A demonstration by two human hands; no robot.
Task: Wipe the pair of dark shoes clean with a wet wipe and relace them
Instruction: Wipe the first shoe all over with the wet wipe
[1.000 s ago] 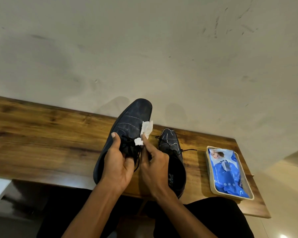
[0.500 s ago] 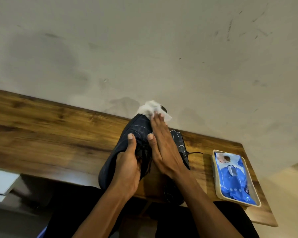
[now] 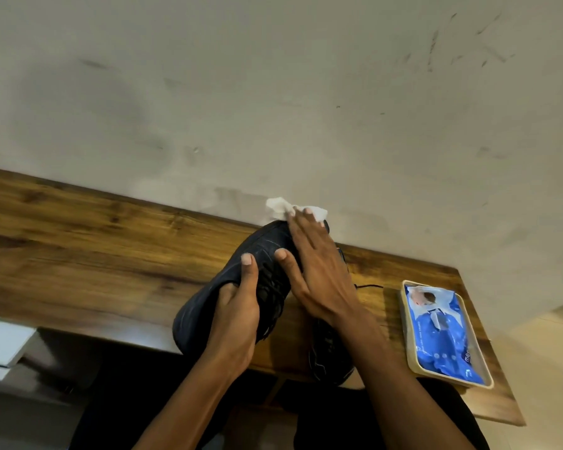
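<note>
We are gripping the raised shoe (image 3: 228, 287) with our left hand (image 3: 238, 319), thumb over the laces. Our right hand (image 3: 319, 274), fingers straight and together, is pressing the wet wipe (image 3: 280, 207) at that shoe's toe. The wipe may be slipping off the toe, since nothing is pinching it.

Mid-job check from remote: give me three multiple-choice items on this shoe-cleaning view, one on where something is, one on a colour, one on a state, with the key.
1. Where does the wipes pack lie?
A. in a tray at the table's right end
B. on the floor
C. inside a shoe

2. What colour is the wipe under the fingers?
A. blue
B. white
C. yellow

3. How is the right hand set?
A. curled into an empty fist
B. hanging off the table
C. fingers straight, pressing the wipe on the held shoe

Key: 1 A, the blue pack sits in the cream tray near the right edge. 2 B, it shows white at the toe. 3 C, the flat fingers cover the toe while the left hand grips the shoe.
</note>
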